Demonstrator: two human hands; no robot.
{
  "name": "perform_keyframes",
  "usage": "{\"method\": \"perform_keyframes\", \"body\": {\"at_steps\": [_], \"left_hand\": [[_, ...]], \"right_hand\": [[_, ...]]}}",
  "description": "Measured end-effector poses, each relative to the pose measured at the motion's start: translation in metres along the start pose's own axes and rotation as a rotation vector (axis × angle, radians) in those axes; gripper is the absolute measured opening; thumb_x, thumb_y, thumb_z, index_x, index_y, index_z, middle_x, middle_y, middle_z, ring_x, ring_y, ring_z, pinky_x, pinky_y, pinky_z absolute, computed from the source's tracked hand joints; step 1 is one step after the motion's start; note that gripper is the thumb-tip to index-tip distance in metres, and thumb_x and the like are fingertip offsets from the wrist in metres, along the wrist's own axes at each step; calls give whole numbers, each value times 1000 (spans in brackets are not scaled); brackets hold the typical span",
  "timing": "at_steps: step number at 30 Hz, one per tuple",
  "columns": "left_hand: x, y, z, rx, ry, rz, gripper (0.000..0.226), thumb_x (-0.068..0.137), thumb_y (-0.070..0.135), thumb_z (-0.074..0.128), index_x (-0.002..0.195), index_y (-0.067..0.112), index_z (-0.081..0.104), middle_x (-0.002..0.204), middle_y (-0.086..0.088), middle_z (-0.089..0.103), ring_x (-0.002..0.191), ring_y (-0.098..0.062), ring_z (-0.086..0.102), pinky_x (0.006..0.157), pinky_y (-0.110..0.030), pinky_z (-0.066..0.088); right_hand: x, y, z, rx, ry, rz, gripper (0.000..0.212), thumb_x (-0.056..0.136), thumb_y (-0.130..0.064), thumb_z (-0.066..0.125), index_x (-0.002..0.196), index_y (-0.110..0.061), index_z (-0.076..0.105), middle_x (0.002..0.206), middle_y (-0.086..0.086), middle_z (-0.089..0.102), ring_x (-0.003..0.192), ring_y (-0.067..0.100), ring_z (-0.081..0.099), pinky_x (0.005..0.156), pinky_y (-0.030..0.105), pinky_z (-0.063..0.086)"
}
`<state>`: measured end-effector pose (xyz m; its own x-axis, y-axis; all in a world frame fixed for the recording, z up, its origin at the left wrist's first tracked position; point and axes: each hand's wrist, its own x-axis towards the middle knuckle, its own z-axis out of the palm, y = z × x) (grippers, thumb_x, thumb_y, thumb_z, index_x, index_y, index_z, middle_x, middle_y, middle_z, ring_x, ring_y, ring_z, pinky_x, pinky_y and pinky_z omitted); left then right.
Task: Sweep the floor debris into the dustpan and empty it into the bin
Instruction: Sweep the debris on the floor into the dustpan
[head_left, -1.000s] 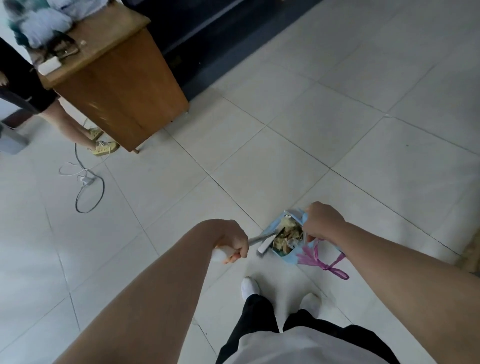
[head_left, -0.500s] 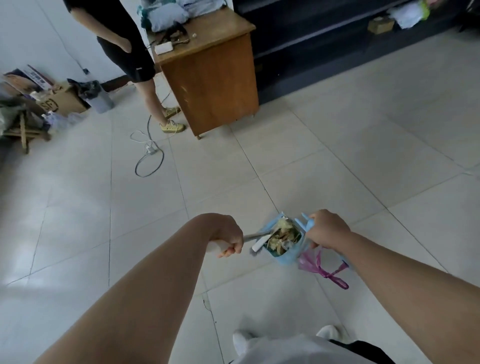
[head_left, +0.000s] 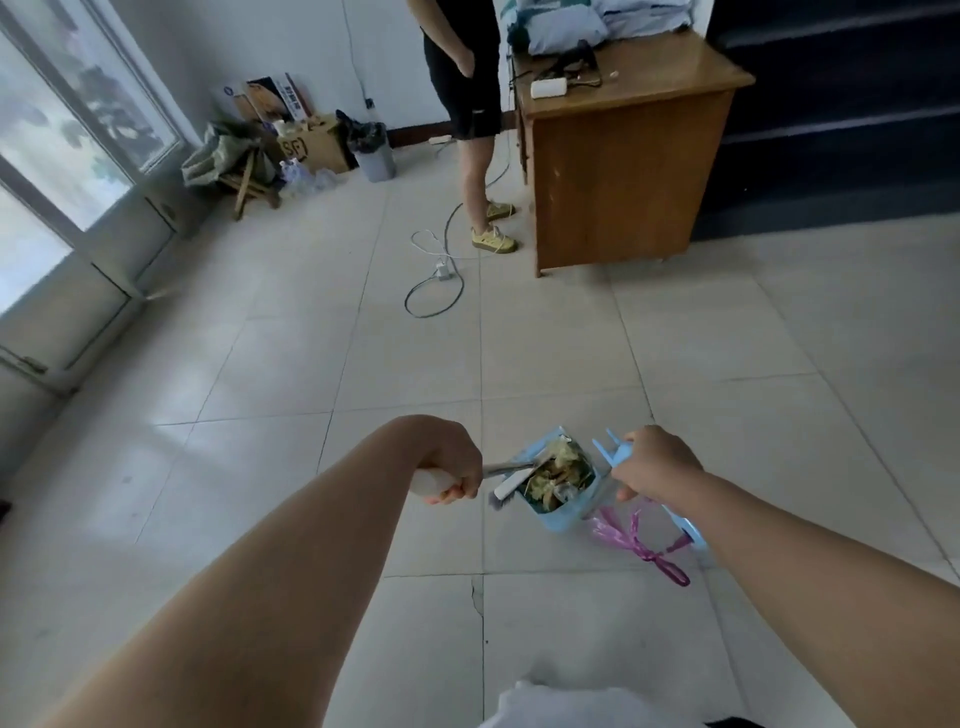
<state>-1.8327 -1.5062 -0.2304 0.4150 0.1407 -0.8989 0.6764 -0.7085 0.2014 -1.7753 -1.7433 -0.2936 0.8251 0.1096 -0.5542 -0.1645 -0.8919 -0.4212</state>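
Observation:
My right hand (head_left: 655, 463) grips the light blue handle of a blue dustpan (head_left: 566, 514), which hangs above the tiled floor. Yellow-green debris (head_left: 558, 475) fills the pan. A pink ribbon (head_left: 644, 545) dangles from the handle below my wrist. My left hand (head_left: 451, 467) is closed on the white grip of a broom (head_left: 511, 473), whose metal shaft and head sit right against the pan's left side. A grey bin (head_left: 375, 153) with a black liner stands far off by the back wall, left of a standing person.
A person (head_left: 467, 119) in black shorts and yellow shoes stands beside a wooden desk (head_left: 623, 171). A cable and charger (head_left: 439, 270) lie looped on the floor. Boxes, bags and a wooden stool (head_left: 249, 156) crowd the back-left corner. Glass doors line the left; dark steps rise at right.
My view has swung up and to the left, bringing the bin, the corner clutter and the glass doors into sight. Both hands keep their holds, with broom and dustpan still together.

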Motion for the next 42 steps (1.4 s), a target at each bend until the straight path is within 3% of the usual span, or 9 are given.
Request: {"method": "perform_keyframes", "body": {"at_steps": [3,7,15,24,28,33,36,39,42], "left_hand": [[-2,-37,-16,-24,21,-23,14,86,0,54,100,5,57,60,-8,48,36,-13,45,41,-17,39],[-4,-78,-31,-77,68,-55,13,85,1,56,97,4,57,62,-9,50,43,-16,46,43,-19,41],[-11,-121,-52,-164,154,-90,4,86,2,55,89,5,55,60,-9,50,34,-14,46,38,-14,40],[-1,-122,-95,-332,178,-198,9,84,0,55,89,7,53,59,-9,48,34,-14,45,40,-16,39],[0,-111,-128,-391,208,-252,7,86,1,54,91,5,53,58,-8,48,32,-13,45,39,-14,38],[2,-105,-160,-503,293,-286,6,84,0,55,89,4,54,57,-9,49,29,-13,45,37,-14,38],[4,-105,-180,-564,347,-294,7,82,-1,56,87,3,56,55,-9,50,29,-15,44,37,-15,38],[10,-111,-205,-617,387,-301,7,82,-1,57,87,3,56,56,-10,51,34,-16,45,38,-16,38],[17,-124,-234,-670,413,-299,8,79,0,58,80,5,53,59,-10,53,44,-19,49,41,-18,40]], "right_hand": [[7,-40,17,-19,-17,-58,62,76,-6,72,136,-10,55,102,9,75,94,27,73,84,37,59],[13,-85,40,-37,-37,-119,53,81,-5,65,133,-11,58,89,8,78,92,27,73,76,33,57],[33,-153,60,-62,-94,-239,33,81,0,56,110,-9,68,58,5,73,60,20,65,68,31,55],[91,-207,49,-86,-196,-343,38,82,-1,60,120,-6,63,63,7,75,77,23,75,77,34,58],[123,-230,34,-66,-235,-381,41,83,-2,60,123,-8,61,55,4,72,70,20,75,76,33,58],[153,-266,23,-67,-263,-448,36,86,-4,55,120,-12,62,67,8,74,66,20,74,66,31,54],[167,-290,25,-79,-267,-485,36,83,-4,55,116,-14,66,64,5,74,70,21,74,70,33,58],[181,-317,27,-69,-258,-507,37,82,-4,56,115,-15,66,62,3,73,71,20,74,70,32,58],[195,-347,30,-59,-263,-520,31,83,-6,54,109,-15,67,61,2,73,61,15,72,59,25,52]]}}
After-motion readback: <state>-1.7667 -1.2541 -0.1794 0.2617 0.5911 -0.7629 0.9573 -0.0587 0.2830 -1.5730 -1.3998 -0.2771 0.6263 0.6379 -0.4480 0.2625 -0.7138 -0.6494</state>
